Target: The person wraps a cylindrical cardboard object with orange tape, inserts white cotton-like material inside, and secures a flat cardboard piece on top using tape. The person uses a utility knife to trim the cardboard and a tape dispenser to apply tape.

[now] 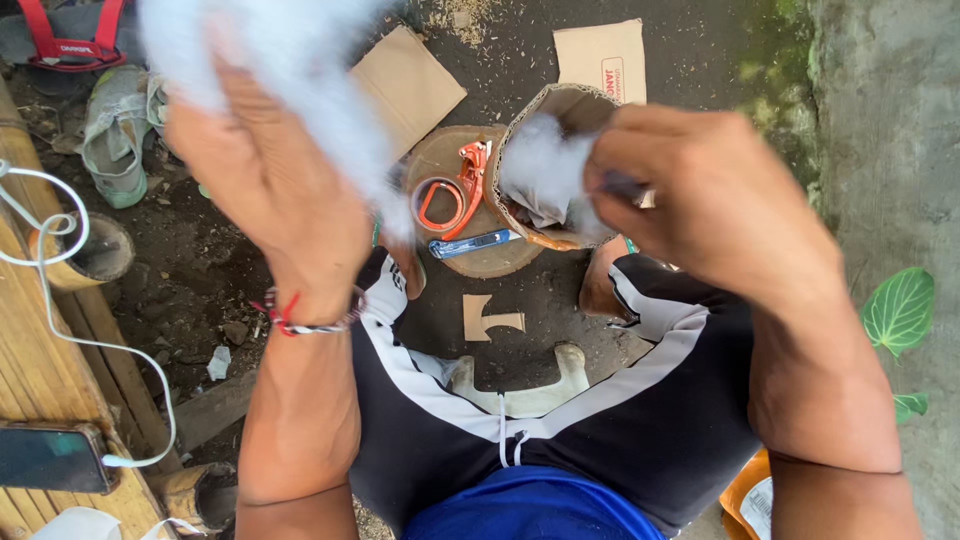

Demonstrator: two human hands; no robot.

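My left hand (275,175) is raised, fingers closed loosely on a tuft of white fibre stuffing (290,70) that trails down toward the cardboard shell (545,170). A red, white and black braided band (300,318) sits on that wrist. My right hand (715,195) is clenched on the right edge of the shell, thumb and fingers pinched shut at its rim — the shell is tilted, its open mouth facing left, with more white stuffing (545,165) packed inside.

Directly left of the shell, on a round wooden block (480,262), lie an orange scissors (455,190) and, below the shell's lower edge, a blue utility knife (470,243). Below the shell on the dirt ground, a small cardboard offcut (488,318). Above the shell — two flat cardboard pieces (405,85). Far left of the shell, a bamboo surface (30,340) carries a dark phone (50,457) on a white cable (60,300). Far right of it, a green leaf (900,310).
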